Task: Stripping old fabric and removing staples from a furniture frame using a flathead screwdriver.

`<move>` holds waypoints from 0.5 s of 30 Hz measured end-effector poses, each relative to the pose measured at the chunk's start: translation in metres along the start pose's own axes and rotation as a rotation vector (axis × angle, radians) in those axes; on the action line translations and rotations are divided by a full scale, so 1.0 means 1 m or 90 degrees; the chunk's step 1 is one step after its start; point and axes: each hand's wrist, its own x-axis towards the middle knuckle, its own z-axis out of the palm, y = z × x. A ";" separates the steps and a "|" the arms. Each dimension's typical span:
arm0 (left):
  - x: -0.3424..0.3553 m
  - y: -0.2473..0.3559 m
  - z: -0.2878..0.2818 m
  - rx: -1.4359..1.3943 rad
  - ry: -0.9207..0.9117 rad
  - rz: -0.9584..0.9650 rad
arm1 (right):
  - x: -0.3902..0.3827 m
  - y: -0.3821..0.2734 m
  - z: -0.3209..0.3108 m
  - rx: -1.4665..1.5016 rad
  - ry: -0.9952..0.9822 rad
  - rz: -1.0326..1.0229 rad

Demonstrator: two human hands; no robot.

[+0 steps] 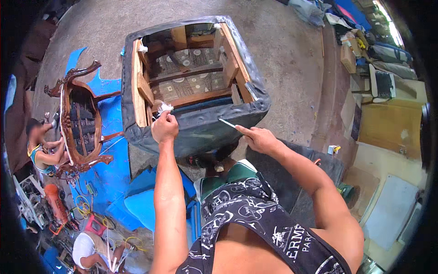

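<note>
An upholstered chair frame (196, 122) lies in front of me, its wooden inside exposed and its sides wrapped in black leather-like cover. At the near left corner my left hand (165, 128) is closed against the cover's upper edge; what its fingers grip is hidden. A tuft of white stuffing (165, 108) sticks up just beyond that fist. My right hand (261, 139) holds a slim pale rod (228, 123), forefinger stretched along it. The rod's tip points left, at the black near side.
Left of the frame, a carved wooden chair (82, 121) lies tipped on a blue sheet (109, 160). One person (45, 150) works beside it; another (89, 251) crouches lower left near yellow cords. A wooden cabinet (390, 130) and piled materials line the right side.
</note>
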 end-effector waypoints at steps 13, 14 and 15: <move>0.000 0.000 0.001 0.015 0.013 -0.004 | 0.032 0.007 -0.069 -0.112 -0.120 -0.139; 0.000 -0.001 0.002 0.017 0.011 -0.006 | 0.033 0.006 -0.073 -0.122 -0.159 -0.125; 0.000 -0.002 0.002 0.009 0.023 0.000 | 0.034 0.007 -0.073 -0.121 -0.162 -0.125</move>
